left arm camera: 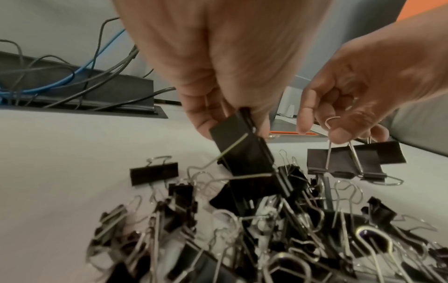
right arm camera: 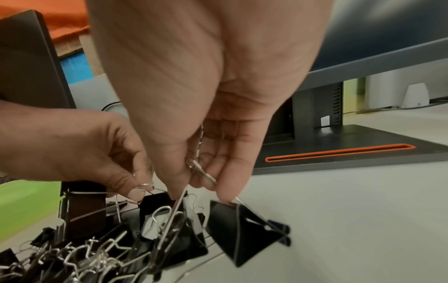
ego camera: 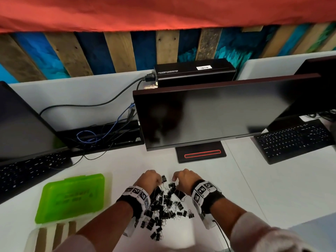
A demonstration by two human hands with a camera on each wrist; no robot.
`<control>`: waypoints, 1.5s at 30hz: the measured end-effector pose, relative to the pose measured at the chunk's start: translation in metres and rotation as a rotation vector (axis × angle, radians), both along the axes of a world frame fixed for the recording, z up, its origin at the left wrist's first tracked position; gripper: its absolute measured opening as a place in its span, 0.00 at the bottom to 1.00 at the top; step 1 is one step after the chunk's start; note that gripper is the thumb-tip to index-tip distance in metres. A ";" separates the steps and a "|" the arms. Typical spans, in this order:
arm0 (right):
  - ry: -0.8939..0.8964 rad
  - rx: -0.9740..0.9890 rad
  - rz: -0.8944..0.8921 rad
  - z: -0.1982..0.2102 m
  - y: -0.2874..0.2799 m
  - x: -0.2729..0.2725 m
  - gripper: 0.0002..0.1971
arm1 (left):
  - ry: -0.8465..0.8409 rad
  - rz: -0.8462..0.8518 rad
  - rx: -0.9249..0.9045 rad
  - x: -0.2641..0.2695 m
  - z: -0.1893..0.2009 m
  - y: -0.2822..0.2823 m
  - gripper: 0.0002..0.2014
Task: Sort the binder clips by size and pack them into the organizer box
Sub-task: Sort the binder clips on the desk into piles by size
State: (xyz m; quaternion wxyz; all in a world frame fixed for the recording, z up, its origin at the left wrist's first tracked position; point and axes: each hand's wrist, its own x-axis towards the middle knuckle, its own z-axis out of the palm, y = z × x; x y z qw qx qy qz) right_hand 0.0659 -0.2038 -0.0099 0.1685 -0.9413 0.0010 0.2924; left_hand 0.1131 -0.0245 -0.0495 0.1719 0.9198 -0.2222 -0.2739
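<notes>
- My left hand (left arm camera: 225, 63) pinches a large black binder clip (left arm camera: 240, 151) by its body, thumb and fingers closed on it, above the far end of the pile.
- My right hand (right arm camera: 208, 80) pinches the wire handles of another large clip (right arm camera: 244, 229), which hangs tilted from my fingertips, just above the desk.
- The pile of black binder clips (ego camera: 164, 206) lies on the white desk (ego camera: 254, 188) between my wrists, large and small ones tangled together.
- The organizer box (ego camera: 54, 231) sits left of the pile at the desk's near edge, its green lid (ego camera: 72, 197) folded back; I see some compartments, though my left forearm covers part.
- A monitor (ego camera: 218, 111) stands behind my hands, keyboards to either side.
</notes>
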 end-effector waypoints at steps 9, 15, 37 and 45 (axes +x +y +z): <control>-0.015 0.035 -0.056 -0.001 -0.004 -0.011 0.14 | -0.011 -0.161 -0.063 -0.004 0.006 0.000 0.15; -0.054 0.053 -0.095 -0.005 0.000 -0.020 0.11 | -0.137 -0.126 -0.023 -0.007 0.008 -0.003 0.16; -0.225 0.263 -0.373 0.000 -0.045 -0.060 0.06 | -0.236 -0.037 -0.275 -0.014 0.047 -0.041 0.09; -0.220 0.278 -0.521 0.000 -0.097 -0.088 0.04 | -0.165 -0.105 -0.395 -0.038 0.046 -0.133 0.08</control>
